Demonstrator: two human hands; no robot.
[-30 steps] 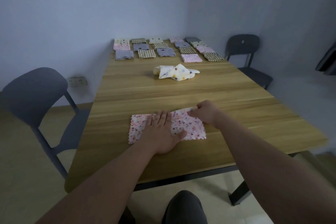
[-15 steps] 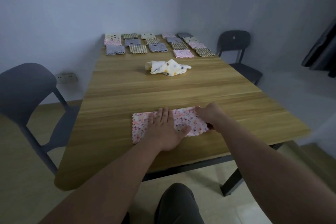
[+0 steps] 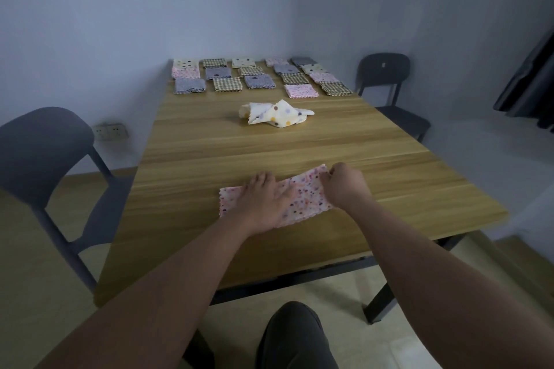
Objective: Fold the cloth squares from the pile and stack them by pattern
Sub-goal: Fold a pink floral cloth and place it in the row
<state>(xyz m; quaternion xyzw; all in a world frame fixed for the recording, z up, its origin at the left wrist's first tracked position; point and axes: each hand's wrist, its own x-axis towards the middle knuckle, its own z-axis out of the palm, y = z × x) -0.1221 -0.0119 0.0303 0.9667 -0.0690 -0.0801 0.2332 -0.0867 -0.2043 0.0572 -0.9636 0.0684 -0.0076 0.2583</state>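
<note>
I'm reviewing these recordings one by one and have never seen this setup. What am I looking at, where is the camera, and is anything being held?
There is no machine here. A person works with bare hands, and the one camera is worn on their head, looking forward and down. On the wooden table lies a pink flowered cloth. The left hand presses flat on it, while the right hand pinches its right end. Further away lies a crumpled cream dotted cloth, and at the far end sit rows of folded cloths.
</note>
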